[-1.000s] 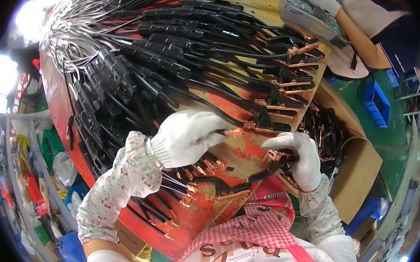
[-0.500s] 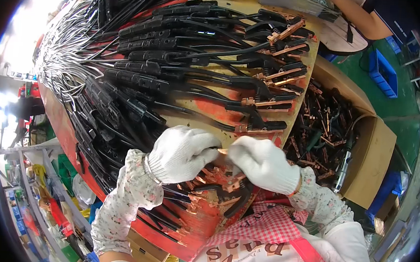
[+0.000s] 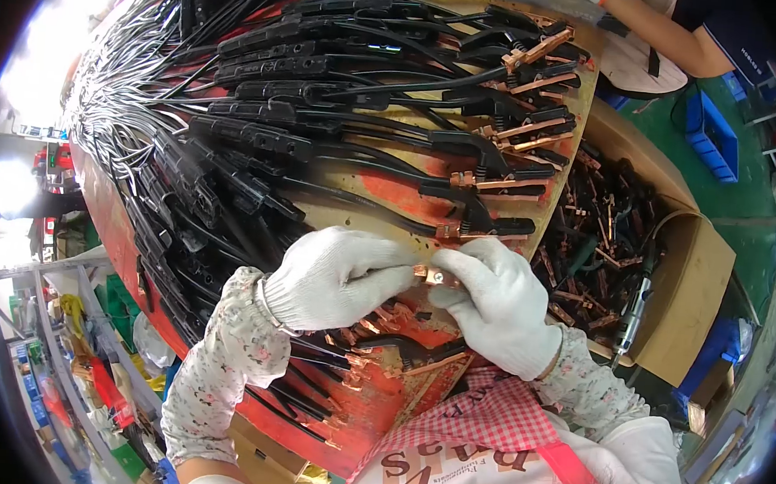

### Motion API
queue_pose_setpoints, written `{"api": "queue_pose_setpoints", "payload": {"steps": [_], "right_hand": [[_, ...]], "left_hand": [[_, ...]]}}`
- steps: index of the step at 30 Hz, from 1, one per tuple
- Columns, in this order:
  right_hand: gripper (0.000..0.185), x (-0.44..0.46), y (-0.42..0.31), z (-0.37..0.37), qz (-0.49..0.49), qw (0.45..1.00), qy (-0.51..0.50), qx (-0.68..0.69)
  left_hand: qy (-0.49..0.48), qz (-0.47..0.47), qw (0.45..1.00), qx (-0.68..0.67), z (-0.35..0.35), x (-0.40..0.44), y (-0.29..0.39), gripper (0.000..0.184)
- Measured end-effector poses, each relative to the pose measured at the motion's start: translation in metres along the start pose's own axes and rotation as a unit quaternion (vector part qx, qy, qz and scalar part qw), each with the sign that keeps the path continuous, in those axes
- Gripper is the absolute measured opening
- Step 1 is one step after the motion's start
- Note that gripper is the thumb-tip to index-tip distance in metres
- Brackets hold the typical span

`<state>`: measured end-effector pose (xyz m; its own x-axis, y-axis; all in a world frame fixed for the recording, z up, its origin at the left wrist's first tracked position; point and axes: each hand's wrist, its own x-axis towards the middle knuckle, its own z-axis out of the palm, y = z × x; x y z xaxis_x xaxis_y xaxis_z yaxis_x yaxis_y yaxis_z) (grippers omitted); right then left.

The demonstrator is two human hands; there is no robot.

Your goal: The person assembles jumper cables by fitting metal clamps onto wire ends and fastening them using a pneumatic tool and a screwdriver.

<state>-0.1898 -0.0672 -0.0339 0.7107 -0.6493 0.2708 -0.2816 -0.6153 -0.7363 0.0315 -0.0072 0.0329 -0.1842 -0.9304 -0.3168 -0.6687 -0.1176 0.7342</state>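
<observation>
Both of my hands wear white knitted gloves and meet over the near part of the table. My left hand (image 3: 340, 279) pinches a small copper-coloured fitting (image 3: 428, 274) between thumb and fingers. On the fitting's other side, my right hand (image 3: 496, 308) has its fingertips closed on it. Most of the piece is hidden by the gloves. Just below the hands lies a black-handled clamp (image 3: 412, 350) with a copper strip. Bare copper cable ends (image 3: 357, 366) lie nearby. Beyond the hands, several black clamps with copper jaws (image 3: 496, 182) rest on their cables.
Black cable bundles and holders (image 3: 260, 139) fan across the red and yellow table (image 3: 392, 188). To the right, a cardboard box (image 3: 686, 290) holds many copper-jawed clamps, with a metal tool (image 3: 635, 313) at its edge. Another person's arm (image 3: 664, 32) reaches in at the top right.
My hands have shifted and turned slightly, so the copper fitting between them shows more plainly. The clamp below them is less covered. Another person's gloved hand has appeared at the top.
</observation>
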Motion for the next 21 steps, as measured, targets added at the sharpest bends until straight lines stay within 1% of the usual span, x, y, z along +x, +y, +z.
{"api": "queue_pose_setpoints", "payload": {"steps": [1, 2, 4, 5, 7, 8, 10, 13, 17, 19, 20, 21], "right_hand": [[0.047, 0.000, 0.000, 0.004, -0.031, 0.999, 0.028, -0.012], [0.047, 0.000, -0.001, 0.005, -0.031, 0.999, 0.028, -0.011], [0.049, 0.001, -0.002, 0.007, -0.047, 0.997, 0.049, -0.031], [0.049, 0.001, -0.002, 0.009, -0.046, 0.997, 0.048, -0.031], [0.050, -0.003, -0.002, 0.013, -0.019, 0.998, 0.053, -0.007], [0.050, -0.004, -0.003, 0.015, -0.020, 0.998, 0.051, -0.007], [0.049, -0.007, -0.003, 0.017, 0.017, 0.999, 0.035, 0.034], [0.048, -0.006, -0.002, 0.019, 0.011, 0.997, 0.049, 0.061], [0.048, -0.006, 0.000, 0.021, 0.006, 0.997, 0.055, 0.044], [0.047, -0.005, 0.002, 0.024, -0.052, 0.995, 0.090, 0.001], [0.047, -0.004, 0.003, 0.022, -0.052, 0.995, 0.090, 0.002], [0.046, -0.002, 0.004, 0.018, -0.088, 0.993, 0.077, -0.024]], "left_hand": [[-0.003, -0.014, 1.000, -0.015, 0.000, -0.001, 0.000, 0.021], [-0.004, -0.015, 1.000, -0.015, 0.000, -0.001, -0.001, 0.021], [-0.010, -0.053, 0.996, -0.069, 0.001, -0.002, -0.004, 0.021], [-0.010, -0.054, 0.996, -0.070, 0.000, -0.002, -0.003, 0.021], [-0.034, -0.073, 0.994, -0.068, -0.003, -0.001, -0.002, 0.022], [-0.034, -0.074, 0.994, -0.068, -0.003, -0.001, -0.003, 0.022], [-0.044, -0.059, 0.995, -0.062, -0.003, -0.001, -0.005, 0.023], [-0.041, -0.045, 0.997, -0.051, 0.000, -0.002, -0.010, 0.024], [-0.039, -0.065, 0.996, -0.056, 0.000, -0.002, -0.006, 0.024], [-0.077, -0.101, 0.991, -0.037, -0.003, 0.000, -0.003, 0.025], [-0.077, -0.102, 0.991, -0.037, -0.004, 0.000, -0.001, 0.025], [-0.097, -0.117, 0.987, -0.042, -0.006, 0.000, 0.001, 0.025]]}}
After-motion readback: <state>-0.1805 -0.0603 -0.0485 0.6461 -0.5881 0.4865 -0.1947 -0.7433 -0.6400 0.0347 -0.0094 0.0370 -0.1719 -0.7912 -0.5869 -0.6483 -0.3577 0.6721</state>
